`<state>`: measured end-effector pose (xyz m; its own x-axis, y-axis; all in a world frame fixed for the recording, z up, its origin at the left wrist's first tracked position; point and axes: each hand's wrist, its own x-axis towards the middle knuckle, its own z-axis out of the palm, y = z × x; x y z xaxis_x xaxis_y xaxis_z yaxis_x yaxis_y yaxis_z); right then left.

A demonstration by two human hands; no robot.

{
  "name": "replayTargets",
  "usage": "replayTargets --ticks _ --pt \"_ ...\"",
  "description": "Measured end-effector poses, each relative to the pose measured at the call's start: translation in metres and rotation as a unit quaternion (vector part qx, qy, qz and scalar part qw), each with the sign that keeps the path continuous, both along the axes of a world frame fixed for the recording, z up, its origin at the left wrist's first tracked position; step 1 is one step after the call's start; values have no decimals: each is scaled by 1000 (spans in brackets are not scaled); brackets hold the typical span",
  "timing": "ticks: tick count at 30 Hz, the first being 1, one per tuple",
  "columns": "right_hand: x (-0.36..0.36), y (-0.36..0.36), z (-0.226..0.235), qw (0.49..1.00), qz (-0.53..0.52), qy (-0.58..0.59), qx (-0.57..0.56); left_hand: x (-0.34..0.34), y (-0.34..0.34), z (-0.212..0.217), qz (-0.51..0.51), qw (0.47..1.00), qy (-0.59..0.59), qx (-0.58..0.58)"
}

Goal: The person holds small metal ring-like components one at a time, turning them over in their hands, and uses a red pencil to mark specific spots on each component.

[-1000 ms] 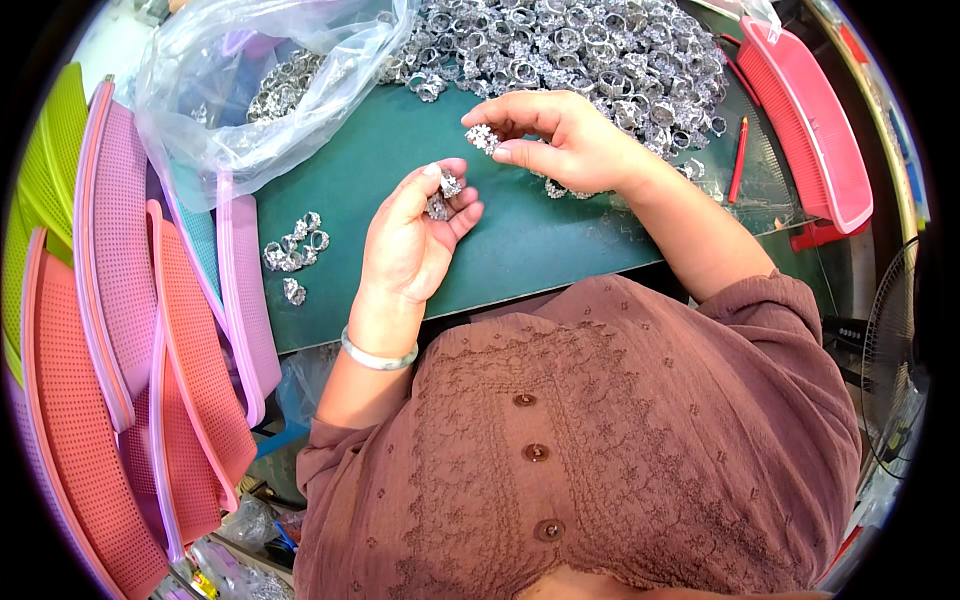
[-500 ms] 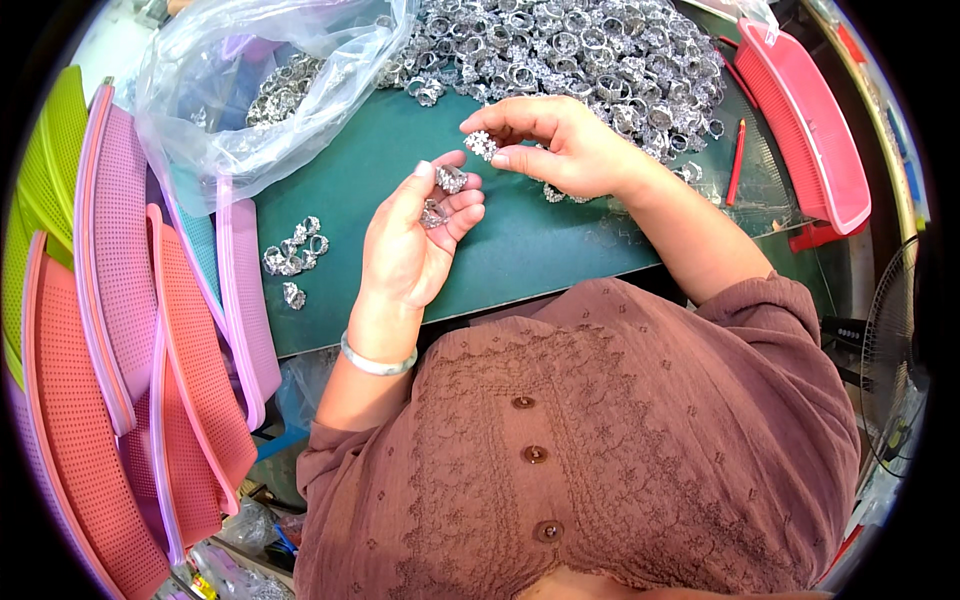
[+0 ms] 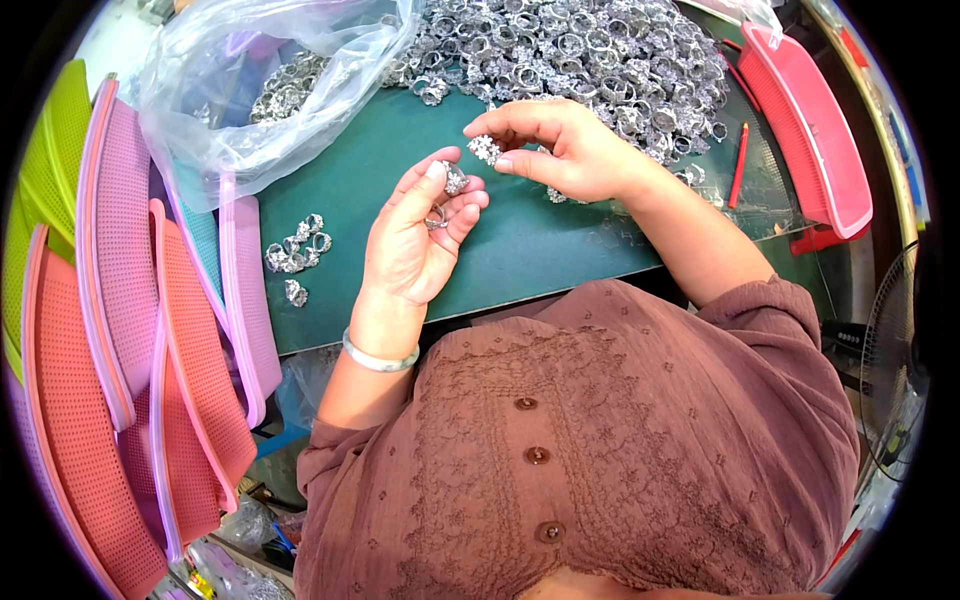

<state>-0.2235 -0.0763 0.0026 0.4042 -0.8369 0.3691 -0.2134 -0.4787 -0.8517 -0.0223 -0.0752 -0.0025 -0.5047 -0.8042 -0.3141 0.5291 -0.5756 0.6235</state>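
Observation:
My left hand (image 3: 415, 235) is closed around silver rings: one ring (image 3: 453, 178) is pinched between thumb and fingers, and another ring (image 3: 436, 216) rests lower against the fingers. Just to the right, my right hand (image 3: 565, 150) pinches a silver ring (image 3: 486, 150) with a flower-like cluster of stones between thumb and forefinger. Both hands are above the green tabletop (image 3: 500, 265), the two held rings close together but apart. A few more rings (image 3: 553, 194) lie partly hidden beneath my right hand. At left on the table is a small group of rings (image 3: 300, 245), with a single ring (image 3: 296, 293) nearer me.
A large heap of silver rings (image 3: 600, 50) covers the far side. A clear plastic bag (image 3: 270, 60) holding more rings stands at far left. Stacked plastic baskets (image 3: 110, 280) crowd the left edge. Toward the right lie a red pencil (image 3: 739, 165) and a pink basket (image 3: 805, 130).
My left hand has turned slightly, its fingers shifting around the ring in the pinch. My right hand holds its ring in nearly the same place.

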Motion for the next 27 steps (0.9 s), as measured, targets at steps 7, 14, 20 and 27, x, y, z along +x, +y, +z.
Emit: replayTargets --ticks 7,14,20,27 --pt "1 0 1 1000 4 -1 -4 0 -3 -1 -29 998 30 47" --pt "1 -1 -1 1000 10 -4 4 -1 -4 -2 -35 998 24 46" --pt "2 1 2 1000 14 4 -4 -2 -4 -3 -41 997 41 47" --pt "2 1 2 1000 19 8 -5 -4 -4 -3 -30 997 24 61"
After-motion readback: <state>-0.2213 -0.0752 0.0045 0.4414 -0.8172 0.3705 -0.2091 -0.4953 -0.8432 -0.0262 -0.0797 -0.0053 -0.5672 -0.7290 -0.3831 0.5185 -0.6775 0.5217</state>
